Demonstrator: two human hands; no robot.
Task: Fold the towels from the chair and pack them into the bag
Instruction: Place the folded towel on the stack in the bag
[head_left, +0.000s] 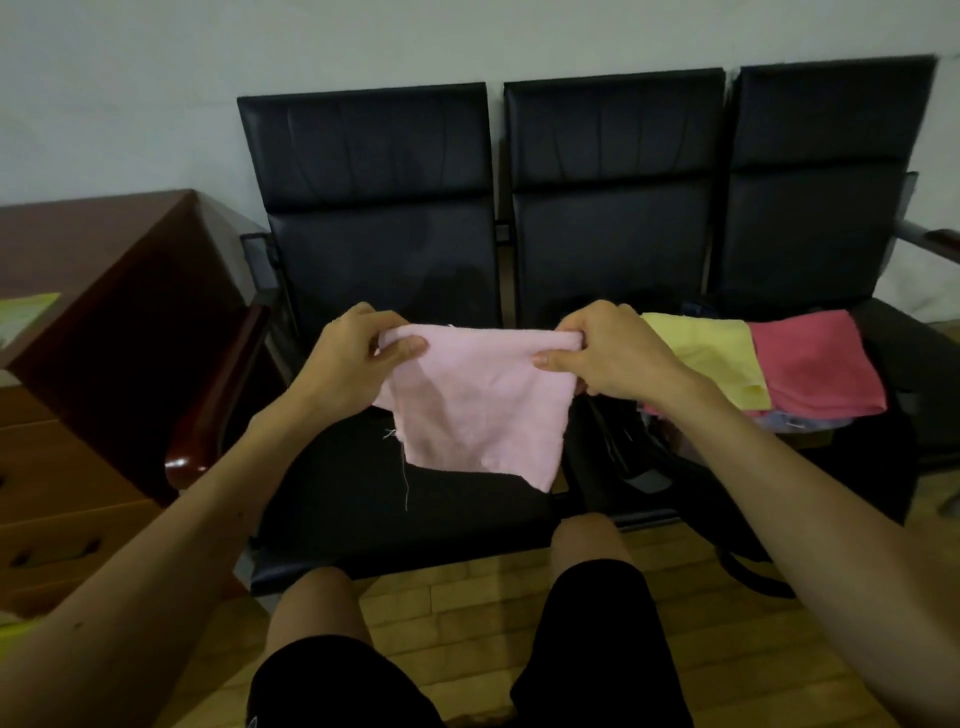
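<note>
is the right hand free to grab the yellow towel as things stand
Probably not yet. The right hand is pinching a top corner of the light pink towel, shared with the left hand. The yellow towel lies just beside it, unobstructed, so letting go would free the way.

Three towels (480, 410), three seats (613, 208).

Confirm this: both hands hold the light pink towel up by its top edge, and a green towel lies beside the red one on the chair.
Not quite. The head view shows both the left hand and right hand holding the light pink towel, but the towel beside the red towel is a yellow towel, not green.
</note>
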